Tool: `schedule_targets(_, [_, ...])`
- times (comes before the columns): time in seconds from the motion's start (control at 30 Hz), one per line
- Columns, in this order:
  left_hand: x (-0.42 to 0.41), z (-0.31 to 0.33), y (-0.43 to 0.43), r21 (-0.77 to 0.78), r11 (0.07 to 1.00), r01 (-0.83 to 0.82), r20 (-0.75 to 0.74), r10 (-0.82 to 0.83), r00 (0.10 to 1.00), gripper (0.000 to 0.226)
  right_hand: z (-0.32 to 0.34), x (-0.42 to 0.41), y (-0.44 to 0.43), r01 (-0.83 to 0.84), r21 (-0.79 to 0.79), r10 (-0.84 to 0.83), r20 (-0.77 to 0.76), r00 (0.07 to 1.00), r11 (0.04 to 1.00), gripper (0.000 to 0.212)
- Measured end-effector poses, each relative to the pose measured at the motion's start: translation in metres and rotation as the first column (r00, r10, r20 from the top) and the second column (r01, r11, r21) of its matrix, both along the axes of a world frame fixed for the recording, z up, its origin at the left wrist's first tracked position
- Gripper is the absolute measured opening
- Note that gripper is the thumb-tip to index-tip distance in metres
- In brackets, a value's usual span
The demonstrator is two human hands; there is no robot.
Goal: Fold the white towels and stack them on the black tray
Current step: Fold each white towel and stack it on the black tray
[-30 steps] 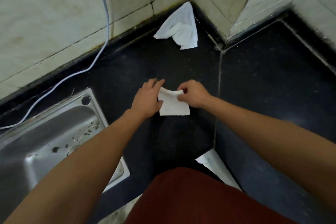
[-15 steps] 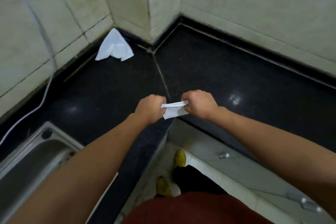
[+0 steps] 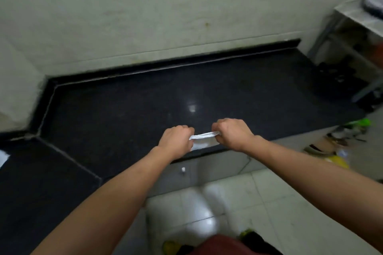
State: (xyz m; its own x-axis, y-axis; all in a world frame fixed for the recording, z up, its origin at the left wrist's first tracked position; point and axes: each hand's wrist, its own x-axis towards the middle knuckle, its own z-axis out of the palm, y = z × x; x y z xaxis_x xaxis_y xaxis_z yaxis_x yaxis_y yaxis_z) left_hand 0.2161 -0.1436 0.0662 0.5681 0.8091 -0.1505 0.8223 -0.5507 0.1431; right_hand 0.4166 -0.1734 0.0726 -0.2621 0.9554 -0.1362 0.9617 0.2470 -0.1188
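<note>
A small folded white towel [image 3: 202, 139] hangs between my two hands above the front edge of the black counter [image 3: 145, 105]. My left hand [image 3: 178, 141] grips its left end with curled fingers. Gripping the right end in the same way is my right hand [image 3: 233, 133]. The towel is stretched nearly flat and seen almost edge-on. At the far top right, on a pale shelf [image 3: 356, 16], a dark rim with something white on it [image 3: 373, 0] shows, too blurred to name. A sliver of white [image 3: 3, 158] sits at the left edge.
Pale tiled wall [image 3: 165, 16] runs behind the counter. The counter bends at a seam [image 3: 68, 157] toward the left. Below lies a light tiled floor [image 3: 269, 203]. Clutter with green and yellow items [image 3: 339, 141] sits on the floor at the right.
The view has swung right: the sink, cable and the crumpled towel in the corner have left the view. Both hands still hold the folded towel, now over the counter's right stretch.
</note>
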Motion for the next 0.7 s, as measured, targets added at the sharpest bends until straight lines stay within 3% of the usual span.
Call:
schedule_targets(0.37, [0.344, -0.004, -0.036, -0.006, 0.903, 0.429, 0.054, -0.428, 0.902, 0.016, 0.008, 0.312, -0.121, 0.447, 0.018, -0.447, 0.020, 0.894, 0.894, 0.018])
schedule_targets(0.7, [0.571, -0.003, -0.056, 0.041, 0.685, 0.728, 0.032, -0.729, 0.684, 0.020, -0.003, 0.492, -0.193, 0.717, 0.033, -0.718, 0.036, 0.695, 0.696, 0.019])
